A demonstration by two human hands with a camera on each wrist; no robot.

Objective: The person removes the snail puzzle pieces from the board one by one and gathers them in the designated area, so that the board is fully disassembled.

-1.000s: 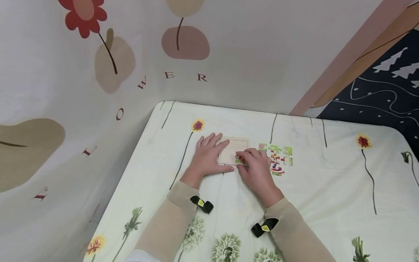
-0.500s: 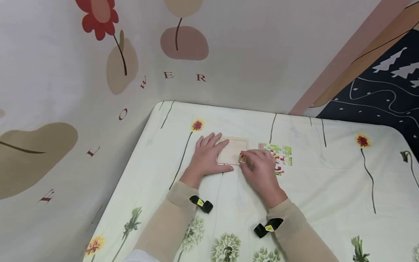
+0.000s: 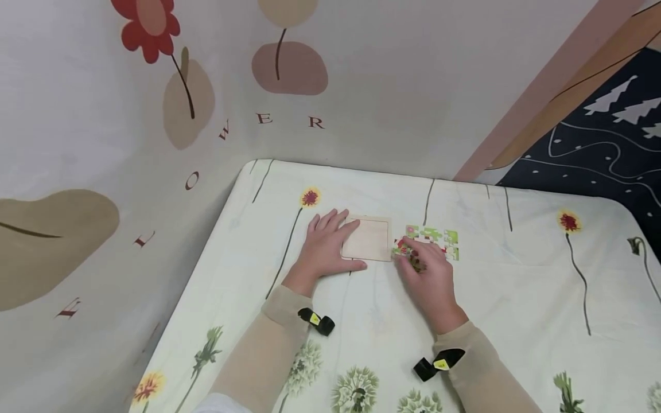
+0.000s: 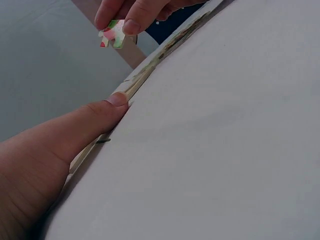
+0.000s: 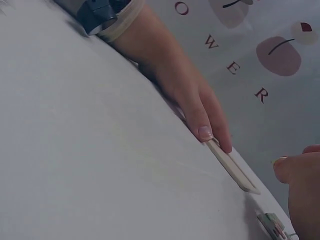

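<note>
My left hand (image 3: 322, 246) lies with spread fingers at the left side of a shallow wooden puzzle tray (image 3: 368, 241). Its thumb rests along the tray's near edge, as the left wrist view also shows. Just right of the tray, my right hand (image 3: 428, 281) pinches a jigsaw piece (image 4: 114, 35) between thumb and fingers. That piece is green, pink and white and hangs above the table in the left wrist view. Beneath and beyond the right hand lie several joined jigsaw pieces (image 3: 451, 238), partly hidden by the hand. The tray shows a bare wooden bottom.
A white tablecloth (image 3: 516, 298) printed with flowers covers the table. Behind it and to the left hangs a pale flower-patterned wall covering (image 3: 382, 115). At the back right is a dark panel with white trees (image 3: 614, 97). Small black cameras sit on both wrists.
My right hand has moved right with the jigsaw piece, from over the tray's near right corner to beside the joined pieces. My left hand has stayed on the tray.
</note>
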